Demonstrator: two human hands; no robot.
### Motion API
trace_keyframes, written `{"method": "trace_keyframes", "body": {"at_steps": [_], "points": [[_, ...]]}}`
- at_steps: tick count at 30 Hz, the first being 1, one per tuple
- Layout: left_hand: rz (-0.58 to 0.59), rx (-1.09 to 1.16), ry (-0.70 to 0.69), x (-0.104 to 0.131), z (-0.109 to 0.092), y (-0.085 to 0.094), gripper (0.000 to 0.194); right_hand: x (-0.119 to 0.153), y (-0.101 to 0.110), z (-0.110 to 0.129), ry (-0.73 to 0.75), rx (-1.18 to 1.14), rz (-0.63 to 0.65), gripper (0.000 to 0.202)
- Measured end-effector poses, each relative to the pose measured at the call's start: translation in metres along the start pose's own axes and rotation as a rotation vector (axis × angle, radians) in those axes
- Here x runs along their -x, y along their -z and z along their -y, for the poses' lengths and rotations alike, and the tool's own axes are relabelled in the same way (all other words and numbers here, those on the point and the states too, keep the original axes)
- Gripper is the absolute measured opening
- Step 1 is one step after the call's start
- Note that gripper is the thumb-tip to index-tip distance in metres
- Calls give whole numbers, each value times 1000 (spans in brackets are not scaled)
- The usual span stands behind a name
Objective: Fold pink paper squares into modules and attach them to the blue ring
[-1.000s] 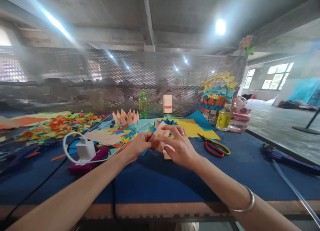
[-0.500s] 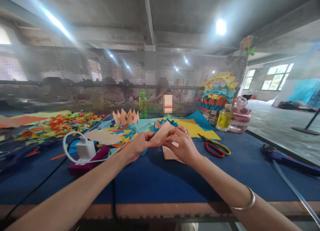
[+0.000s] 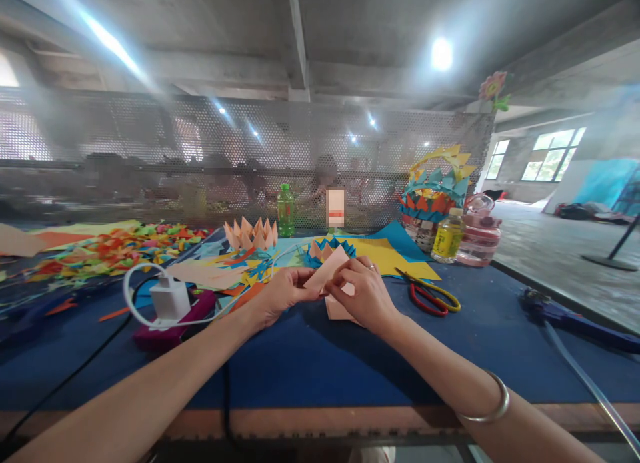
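Observation:
A folded piece of peach paper [image 3: 327, 269] is held tilted above the table between both hands. My left hand [image 3: 285, 293] pinches its lower left end between thumb and fingers. The fingers of my right hand [image 3: 364, 289] are closed on its right edge. Below my right hand, another piece of peach paper [image 3: 340, 309] lies on the blue table cover [image 3: 310, 369], partly hidden by the hand. Just behind the held paper stands a blue zigzag-folded paper ring [image 3: 345, 247]. Scissors [image 3: 429, 296] with red and yellow handles lie to the right of my right hand.
A purple power strip [image 3: 173, 326] with a white charger [image 3: 170, 297] sits at left, before colourful paper scraps [image 3: 125, 246]. Peach paper crown [image 3: 250, 235], green bottle [image 3: 285, 213] and yellow sheets [image 3: 395, 255] lie behind. Yellow-labelled bottle [image 3: 449, 239] and glue gun [image 3: 575, 319] are at right.
The held peach paper has tipped slightly lower and looks narrower. My right fingers have shifted a little along its edge; my left hand keeps its pinch.

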State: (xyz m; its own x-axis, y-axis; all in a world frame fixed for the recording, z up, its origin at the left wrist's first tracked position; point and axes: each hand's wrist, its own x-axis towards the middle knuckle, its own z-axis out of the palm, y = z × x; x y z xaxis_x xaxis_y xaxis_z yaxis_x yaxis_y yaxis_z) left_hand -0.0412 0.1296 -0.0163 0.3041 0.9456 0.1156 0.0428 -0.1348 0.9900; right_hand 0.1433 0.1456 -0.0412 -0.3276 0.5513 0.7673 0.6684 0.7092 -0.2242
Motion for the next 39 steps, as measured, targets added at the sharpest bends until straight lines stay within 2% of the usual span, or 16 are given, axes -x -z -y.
{"method": "trace_keyframes", "body": {"at_steps": [5,18,24,27,28,30,32,34,35,37,39], "points": [[6,-12,1,1,2,-1,40,0,-1,1,-19,-17,3,16],[-135,-130,-84,2,2,-9,30,1,0,5,-23,0,24,18],[-157,-65,-81,1,6,-7,30,1,0,7,-30,36,-16,22],[-158,-2,-78,2,5,-7,30,0,1,9,-95,58,-69,17],[-160,23,-70,2,4,-7,30,0,1,9,-130,67,-115,21],[-171,72,-46,2,2,-7,30,0,0,8,-203,58,-215,45],[-190,109,-30,2,2,-7,31,0,-3,6,-280,-24,-253,67],[-200,122,-28,2,2,-6,34,0,-7,4,-373,-203,-192,75],[-202,122,-29,1,2,-5,35,0,-8,3,-426,-323,-123,74],[-208,115,-32,1,4,-4,37,-1,-11,2,-507,-551,53,62],[-219,110,-35,0,5,-3,38,-1,-11,3,-536,-675,188,51]]}}
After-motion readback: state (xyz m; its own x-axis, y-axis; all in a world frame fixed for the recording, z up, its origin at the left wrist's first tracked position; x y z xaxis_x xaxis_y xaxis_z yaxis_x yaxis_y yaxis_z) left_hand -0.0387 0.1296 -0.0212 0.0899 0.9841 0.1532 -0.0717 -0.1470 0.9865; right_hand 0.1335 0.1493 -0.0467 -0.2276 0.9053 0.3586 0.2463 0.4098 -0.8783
